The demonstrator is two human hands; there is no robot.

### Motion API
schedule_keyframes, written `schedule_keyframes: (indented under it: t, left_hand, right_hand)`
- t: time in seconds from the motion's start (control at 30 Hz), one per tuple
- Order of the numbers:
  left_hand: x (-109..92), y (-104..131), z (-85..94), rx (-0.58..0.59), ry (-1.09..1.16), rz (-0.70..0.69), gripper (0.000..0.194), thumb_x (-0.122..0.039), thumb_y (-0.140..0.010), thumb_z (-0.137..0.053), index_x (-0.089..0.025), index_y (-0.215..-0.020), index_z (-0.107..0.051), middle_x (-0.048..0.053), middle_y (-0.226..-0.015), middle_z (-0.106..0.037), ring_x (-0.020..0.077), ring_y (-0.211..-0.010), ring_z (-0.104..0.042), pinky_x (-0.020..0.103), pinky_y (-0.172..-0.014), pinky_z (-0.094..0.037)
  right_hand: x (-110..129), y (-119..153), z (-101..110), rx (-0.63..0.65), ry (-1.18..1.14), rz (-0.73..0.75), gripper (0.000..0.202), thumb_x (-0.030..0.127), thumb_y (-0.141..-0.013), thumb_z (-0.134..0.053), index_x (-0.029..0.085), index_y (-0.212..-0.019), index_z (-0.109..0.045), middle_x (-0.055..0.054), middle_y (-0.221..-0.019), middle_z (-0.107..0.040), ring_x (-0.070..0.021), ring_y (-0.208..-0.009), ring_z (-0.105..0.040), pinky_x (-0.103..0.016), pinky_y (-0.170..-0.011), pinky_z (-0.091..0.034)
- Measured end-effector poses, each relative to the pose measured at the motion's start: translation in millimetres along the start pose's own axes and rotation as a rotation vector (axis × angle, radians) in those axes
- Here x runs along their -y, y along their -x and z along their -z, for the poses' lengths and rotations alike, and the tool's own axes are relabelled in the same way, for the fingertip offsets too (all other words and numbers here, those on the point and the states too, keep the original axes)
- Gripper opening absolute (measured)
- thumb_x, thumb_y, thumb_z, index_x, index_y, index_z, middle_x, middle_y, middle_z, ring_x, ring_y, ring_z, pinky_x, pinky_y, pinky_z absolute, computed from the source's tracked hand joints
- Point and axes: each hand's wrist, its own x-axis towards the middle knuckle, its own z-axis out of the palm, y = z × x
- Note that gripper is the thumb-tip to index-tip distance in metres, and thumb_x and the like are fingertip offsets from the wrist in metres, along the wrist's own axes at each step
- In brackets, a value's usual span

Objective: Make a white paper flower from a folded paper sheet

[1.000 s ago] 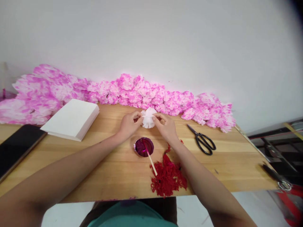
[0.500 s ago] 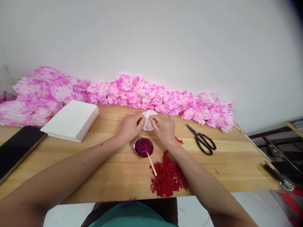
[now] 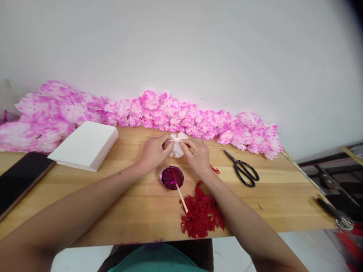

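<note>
A white pleated paper flower (image 3: 177, 149), gathered at its middle, is held just above the wooden table between my two hands. My left hand (image 3: 155, 151) pinches it from the left side. From the right, my right hand (image 3: 197, 153) pinches it near the gathered centre. Some fingertips are hidden behind the paper. Close in front of the hands sits a small dish of dark magenta liquid (image 3: 169, 178), with a pale stick (image 3: 182, 198) leaning in it. A heap of red yarn (image 3: 201, 217) lies under and beside my right forearm.
Pink-and-white paper flowers (image 3: 181, 113) line the wall at the table's back. A stack of white paper (image 3: 86, 143) and a black phone (image 3: 24, 179) lie at left. Black-handled scissors (image 3: 245, 170) rest at right, and another black-handled tool (image 3: 330, 209) is at the right edge.
The paper flower has turned slightly and now looks more pinched in at its middle, like a bow. Both hands keep nearly the same place.
</note>
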Motion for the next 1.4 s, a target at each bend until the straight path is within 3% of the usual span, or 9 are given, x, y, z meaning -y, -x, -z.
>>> schedule_keyframes:
  t: [0.1,0.27,0.47,0.7,0.9,1.07,1.23,1.33,1.4]
  left_hand:
    - [0.5,0.2,-0.3,0.019,-0.043,-0.078,0.027,-0.03,-0.092,-0.049,-0.017,-0.074,-0.064,0.0,-0.064,-0.062,0.013,-0.058,-0.051,0.026,-0.061,-0.033]
    - [0.7,1.9,-2.7,0.029,-0.046,-0.149,0.028,-0.029,-0.091,-0.049,-0.017,-0.069,-0.062,-0.001,-0.063,-0.061,0.0126,-0.06,-0.051,0.026,-0.064,-0.033]
    - [2.1,1.1,-2.8,0.012,0.134,-0.009,0.027,-0.03,-0.089,-0.048,-0.016,-0.075,-0.066,0.001,-0.068,-0.066,0.0133,-0.062,-0.056,0.023,-0.059,-0.037]
    - [2.7,-0.4,-5.6,-0.003,0.194,0.003,0.022,-0.033,-0.086,-0.055,-0.018,-0.09,-0.07,0.003,-0.076,-0.07,0.0155,-0.068,-0.061,0.023,-0.062,-0.043]
    - [8.9,-4.5,-9.8,-0.009,0.356,0.066,0.023,-0.031,-0.086,-0.052,-0.015,-0.077,-0.066,0.002,-0.072,-0.067,0.0146,-0.063,-0.059,0.023,-0.059,-0.042]
    - [3.2,-1.3,-6.7,0.026,0.294,0.023,0.023,-0.031,-0.087,-0.051,-0.016,-0.079,-0.065,0.001,-0.072,-0.066,0.0134,-0.063,-0.056,0.022,-0.061,-0.04]
    - [-1.5,0.2,-5.1,0.057,0.053,-0.023,0.024,-0.032,-0.088,-0.051,-0.017,-0.074,-0.062,-0.001,-0.064,-0.06,0.0124,-0.06,-0.05,0.023,-0.058,-0.033]
    - [0.4,-2.7,-5.8,0.075,0.064,-0.017,0.03,-0.033,-0.09,-0.046,-0.016,-0.069,-0.059,-0.001,-0.061,-0.055,0.0119,-0.058,-0.048,0.023,-0.056,-0.03]
    - [2.7,-5.1,-6.5,0.071,0.184,0.033,0.034,-0.035,-0.09,-0.044,-0.016,-0.066,-0.057,-0.001,-0.061,-0.055,0.0123,-0.058,-0.048,0.023,-0.056,-0.032]
  right_hand:
    - [1.3,-1.1,1.1,-0.003,0.075,0.042,0.015,0.03,-0.09,-0.058,0.023,-0.093,-0.071,-0.003,-0.087,-0.073,-0.02,-0.082,-0.062,-0.035,-0.08,-0.038]
    - [0.6,-3.1,1.1,-0.002,0.081,0.032,0.014,0.033,-0.09,-0.06,0.023,-0.085,-0.069,-0.002,-0.085,-0.073,-0.0192,-0.083,-0.061,-0.036,-0.084,-0.037]
    - [-2.8,-4.1,0.2,-0.007,-0.263,-0.251,0.014,0.032,-0.087,-0.06,0.021,-0.083,-0.068,-0.001,-0.081,-0.072,-0.0169,-0.073,-0.062,-0.03,-0.07,-0.044]
    - [-0.3,-2.8,-1.1,0.0,-0.178,-0.123,0.013,0.031,-0.088,-0.06,0.025,-0.087,-0.071,-0.002,-0.093,-0.074,-0.0209,-0.089,-0.065,-0.036,-0.086,-0.042]
    - [-1.1,-5.9,1.6,0.005,-0.352,-0.289,0.015,0.03,-0.087,-0.057,0.021,-0.084,-0.07,-0.002,-0.083,-0.073,-0.0184,-0.076,-0.064,-0.03,-0.07,-0.046]
    - [2.5,-6.7,5.7,0.047,-0.067,-0.085,0.013,0.028,-0.085,-0.063,0.023,-0.094,-0.07,-0.003,-0.095,-0.074,-0.0202,-0.085,-0.064,-0.035,-0.082,-0.041]
    - [4.3,-4.8,5.4,0.053,0.101,0.056,0.019,0.032,-0.094,-0.054,0.023,-0.087,-0.069,-0.001,-0.081,-0.072,-0.018,-0.08,-0.061,-0.036,-0.084,-0.035]
    - [2.0,-4.3,2.9,0.023,0.078,0.061,0.02,0.032,-0.095,-0.054,0.023,-0.086,-0.069,-0.001,-0.082,-0.073,-0.0179,-0.081,-0.061,-0.036,-0.085,-0.035]
    - [-1.0,-4.6,0.9,-0.02,-0.028,-0.036,0.018,0.031,-0.092,-0.057,0.023,-0.085,-0.07,-0.002,-0.086,-0.074,-0.0187,-0.083,-0.063,-0.035,-0.083,-0.038]
